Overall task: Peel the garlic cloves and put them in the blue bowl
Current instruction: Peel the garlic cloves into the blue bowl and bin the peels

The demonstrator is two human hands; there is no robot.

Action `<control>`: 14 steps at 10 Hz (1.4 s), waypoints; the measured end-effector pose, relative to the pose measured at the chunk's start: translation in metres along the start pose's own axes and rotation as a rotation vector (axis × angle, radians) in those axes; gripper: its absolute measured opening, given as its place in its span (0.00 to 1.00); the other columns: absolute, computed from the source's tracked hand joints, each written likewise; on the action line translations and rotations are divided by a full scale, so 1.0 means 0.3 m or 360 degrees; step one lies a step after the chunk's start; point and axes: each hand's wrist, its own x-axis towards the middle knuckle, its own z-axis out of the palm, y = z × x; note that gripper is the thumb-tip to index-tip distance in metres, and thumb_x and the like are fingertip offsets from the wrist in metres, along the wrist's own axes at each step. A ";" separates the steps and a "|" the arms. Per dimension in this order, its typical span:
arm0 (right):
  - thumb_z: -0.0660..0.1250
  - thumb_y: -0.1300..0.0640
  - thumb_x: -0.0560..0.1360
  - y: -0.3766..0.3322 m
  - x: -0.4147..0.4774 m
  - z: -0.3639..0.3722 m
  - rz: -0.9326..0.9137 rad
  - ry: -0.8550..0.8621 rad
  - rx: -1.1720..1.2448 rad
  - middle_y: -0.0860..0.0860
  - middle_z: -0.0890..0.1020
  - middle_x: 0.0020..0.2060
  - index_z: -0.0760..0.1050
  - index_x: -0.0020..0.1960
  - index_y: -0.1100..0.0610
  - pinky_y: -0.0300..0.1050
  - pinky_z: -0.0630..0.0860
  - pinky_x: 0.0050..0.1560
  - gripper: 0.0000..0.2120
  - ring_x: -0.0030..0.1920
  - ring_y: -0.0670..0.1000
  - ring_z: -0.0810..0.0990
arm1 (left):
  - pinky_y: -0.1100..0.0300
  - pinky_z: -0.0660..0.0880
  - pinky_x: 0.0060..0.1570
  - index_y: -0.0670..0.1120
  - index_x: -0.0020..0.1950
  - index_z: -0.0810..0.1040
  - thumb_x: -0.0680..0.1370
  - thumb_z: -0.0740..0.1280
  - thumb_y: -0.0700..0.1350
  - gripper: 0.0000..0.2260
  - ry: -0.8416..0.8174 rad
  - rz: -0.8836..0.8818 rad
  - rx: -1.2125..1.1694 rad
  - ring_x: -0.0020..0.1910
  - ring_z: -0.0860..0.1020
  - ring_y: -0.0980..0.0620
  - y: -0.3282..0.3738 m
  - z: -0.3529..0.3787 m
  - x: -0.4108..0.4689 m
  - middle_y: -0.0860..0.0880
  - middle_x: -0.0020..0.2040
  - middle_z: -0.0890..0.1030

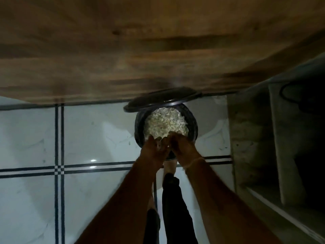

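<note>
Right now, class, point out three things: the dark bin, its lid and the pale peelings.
dark bin [193, 127]: head view, on its right-hand wall.
lid [161, 100]: head view, middle of its tilted face.
pale peelings [165, 122]: head view, centre of the heap inside the bin.

Arms outstretched; left grip [155, 148], right grip [184, 148] touching, blurred.
</note>
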 end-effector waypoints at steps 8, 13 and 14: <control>0.55 0.20 0.72 0.054 -0.091 -0.010 -0.0641 -0.0140 -0.0970 0.46 0.63 0.82 0.62 0.71 0.19 0.57 0.61 0.81 0.28 0.80 0.51 0.63 | 0.44 0.63 0.79 0.42 0.73 0.75 0.87 0.58 0.53 0.20 -0.0117 -0.0024 0.0542 0.77 0.70 0.40 0.019 0.187 -0.194 0.41 0.77 0.73; 0.59 0.48 0.87 0.034 -1.254 -0.384 -0.1179 0.0194 -0.0617 0.36 0.76 0.60 0.73 0.71 0.48 0.21 0.69 0.53 0.14 0.61 0.36 0.75 | 0.54 0.70 0.71 0.51 0.75 0.75 0.85 0.65 0.47 0.18 -0.0373 0.1245 0.2026 0.72 0.73 0.48 -0.227 0.001 -1.153 0.48 0.75 0.74; 0.59 0.41 0.84 0.126 -1.468 -0.527 -0.1322 0.0372 -0.0641 0.40 0.76 0.66 0.73 0.75 0.49 0.26 0.67 0.60 0.23 0.68 0.40 0.74 | 0.54 0.72 0.70 0.51 0.73 0.76 0.84 0.66 0.47 0.17 -0.0635 0.1392 0.2206 0.70 0.75 0.52 -0.391 -0.033 -1.315 0.51 0.72 0.77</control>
